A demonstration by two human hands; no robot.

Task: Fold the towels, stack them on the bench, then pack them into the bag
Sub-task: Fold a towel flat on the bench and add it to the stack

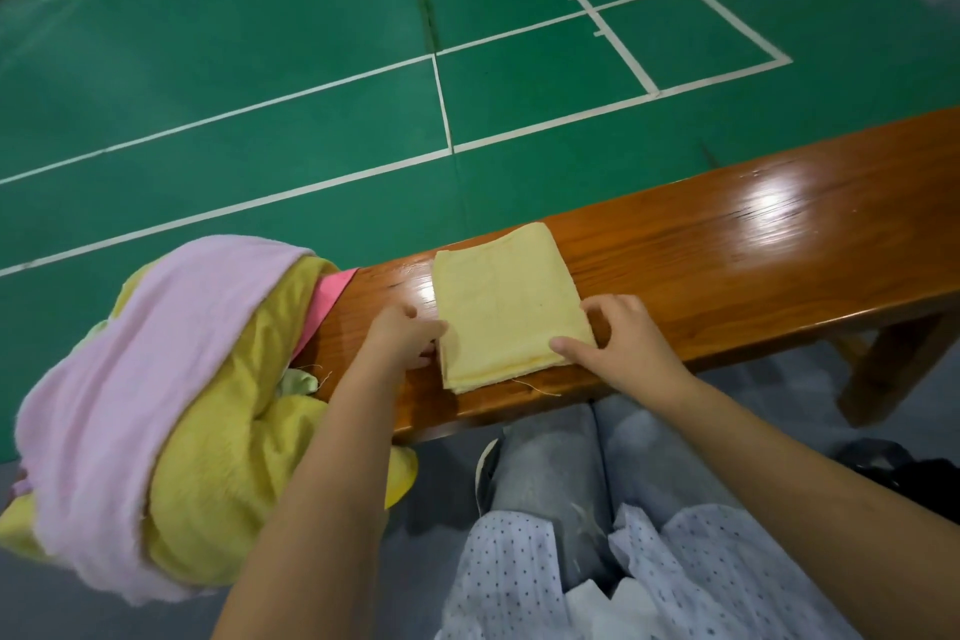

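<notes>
The left hand [402, 335] reaches in from below, arm stretched, fingers curled against the left edge of the folded yellow towel [506, 304], thumb on top. The right hand [623, 346] lies palm down at the towel's right near corner, fingers spread loosely and the forefinger pressing the cloth flat. The towel lies square on the wooden bench [727, 244], close to its near edge. At the bench's left end a heap of unfolded towels [171, 411], pink over yellow, hangs down.
</notes>
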